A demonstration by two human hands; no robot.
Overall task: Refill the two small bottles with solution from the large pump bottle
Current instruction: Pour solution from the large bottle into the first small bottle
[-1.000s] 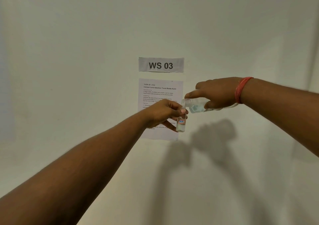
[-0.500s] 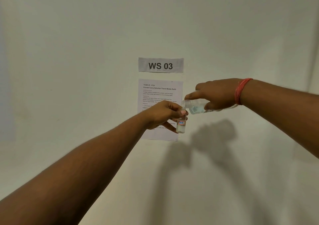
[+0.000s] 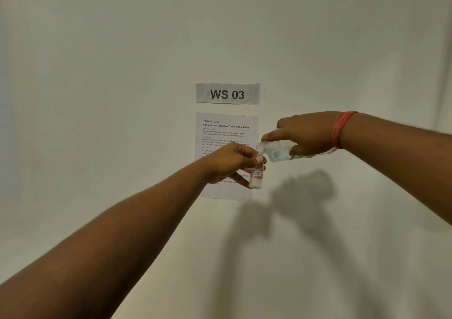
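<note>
Over the last second little has changed: the right hand (image 3: 310,132) grip keeps the large clear plastic bottle (image 3: 277,151) tipped, its open mouth at the small clear labelled bottle (image 3: 256,175) pinched upright in the left hand (image 3: 232,162) grip, so filling probably continues.

A pale, off-white surface (image 3: 122,98) is seen filling the whole view. Two papers are laid flat on it near the centre: a strip printed "WS 03" (image 3: 227,94) and, just beside it at 6 o'clock, a printed task sheet (image 3: 226,132), partly covered from view. Dark shadows (image 3: 300,196) are cast on the surface at 4 o'clock of the sheet.
</note>
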